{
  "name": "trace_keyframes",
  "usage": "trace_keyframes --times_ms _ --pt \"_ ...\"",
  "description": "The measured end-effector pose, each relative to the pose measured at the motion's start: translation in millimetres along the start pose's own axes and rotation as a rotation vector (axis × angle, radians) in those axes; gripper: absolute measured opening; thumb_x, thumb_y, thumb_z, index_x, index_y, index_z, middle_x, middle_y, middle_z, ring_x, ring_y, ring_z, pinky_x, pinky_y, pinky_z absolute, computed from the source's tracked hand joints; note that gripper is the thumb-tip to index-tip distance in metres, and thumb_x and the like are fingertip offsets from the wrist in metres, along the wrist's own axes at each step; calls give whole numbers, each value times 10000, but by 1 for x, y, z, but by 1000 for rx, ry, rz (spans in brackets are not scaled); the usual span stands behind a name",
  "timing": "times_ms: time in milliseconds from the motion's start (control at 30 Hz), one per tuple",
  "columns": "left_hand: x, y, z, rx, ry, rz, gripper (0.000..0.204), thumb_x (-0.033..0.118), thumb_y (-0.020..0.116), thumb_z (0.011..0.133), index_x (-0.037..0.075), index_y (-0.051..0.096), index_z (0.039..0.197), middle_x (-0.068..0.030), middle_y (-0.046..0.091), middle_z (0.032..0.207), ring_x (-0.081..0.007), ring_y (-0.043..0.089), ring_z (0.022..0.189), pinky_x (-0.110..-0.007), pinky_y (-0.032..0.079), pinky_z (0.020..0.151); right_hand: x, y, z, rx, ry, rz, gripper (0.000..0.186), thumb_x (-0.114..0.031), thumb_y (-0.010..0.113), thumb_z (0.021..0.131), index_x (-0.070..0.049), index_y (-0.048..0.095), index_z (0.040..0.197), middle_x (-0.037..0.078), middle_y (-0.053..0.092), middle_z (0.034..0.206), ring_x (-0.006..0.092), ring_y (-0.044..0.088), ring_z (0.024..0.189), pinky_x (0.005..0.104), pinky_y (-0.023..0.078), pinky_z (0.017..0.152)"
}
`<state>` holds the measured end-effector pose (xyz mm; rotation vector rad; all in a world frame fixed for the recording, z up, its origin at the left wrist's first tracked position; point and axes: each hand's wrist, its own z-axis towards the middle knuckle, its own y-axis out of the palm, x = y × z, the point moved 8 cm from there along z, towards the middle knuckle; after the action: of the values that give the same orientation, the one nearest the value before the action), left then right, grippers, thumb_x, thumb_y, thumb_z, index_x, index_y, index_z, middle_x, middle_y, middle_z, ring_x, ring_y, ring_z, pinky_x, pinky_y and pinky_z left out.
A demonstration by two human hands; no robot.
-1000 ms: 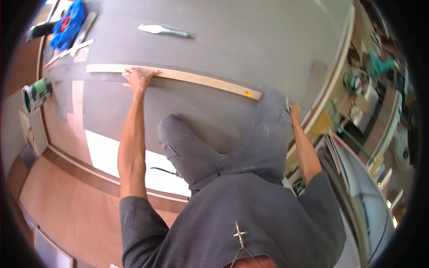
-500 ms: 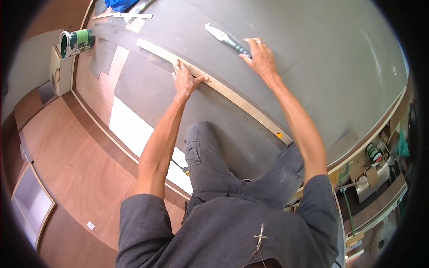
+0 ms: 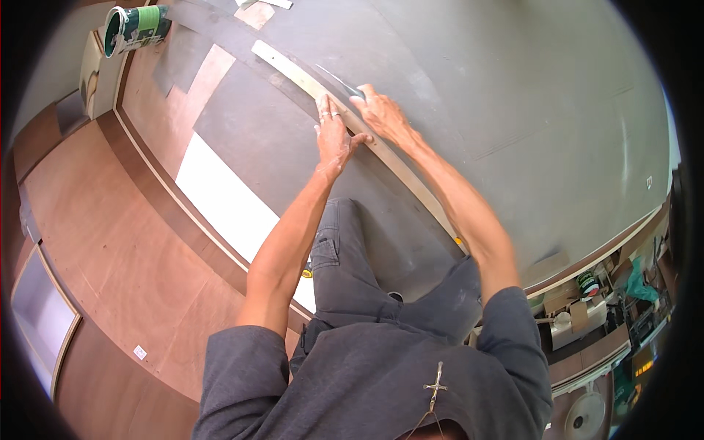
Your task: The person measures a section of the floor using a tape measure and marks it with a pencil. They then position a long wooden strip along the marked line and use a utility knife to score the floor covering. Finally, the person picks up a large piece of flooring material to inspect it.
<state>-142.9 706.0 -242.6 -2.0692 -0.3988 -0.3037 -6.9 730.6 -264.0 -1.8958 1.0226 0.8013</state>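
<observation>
A long pale wooden strip lies diagonally on a grey sheet surface. My left hand rests on the strip a little below its upper end, fingers stretched out and thumb apart, pressing on it. My right hand is closed on the dark handle of a knife just beyond the strip, beside my left fingertips. The knife's thin blade points up and left, along the strip's far edge. My knees are on the grey surface below the strip.
A green-and-white bucket is at the upper left. A white panel lies left of my leg. A plywood board runs along the left beyond a raised edge. Tools and offcuts clutter the lower right, past the rim.
My right hand has come from the right side up to the knife, taken hold of it and brought it down beside the strip. The view has swung round, my left hand staying on the strip.
</observation>
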Motion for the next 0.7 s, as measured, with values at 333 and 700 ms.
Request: trace_keyframes --times_ms 333,700 --pt "5 -5 -1 34 40 83 1143 237 984 647 -55 326 1535 -226 174 1692 -435 352 1483 -519 432 1136 -50 39 82 -89 -8 -60 444 -396 483 1065 7 524 1246 309 722 991 495 699 973 577 530 864" --pt "-7 7 3 47 59 37 1277 306 980 618 -42 234 1594 -156 131 1722 -374 135 1590 -708 352 1144 -22 34 36 -96 -5 -145 328 -369 489 1067 -60 493 1178 278 717 931 515 675 917 617 507 807"
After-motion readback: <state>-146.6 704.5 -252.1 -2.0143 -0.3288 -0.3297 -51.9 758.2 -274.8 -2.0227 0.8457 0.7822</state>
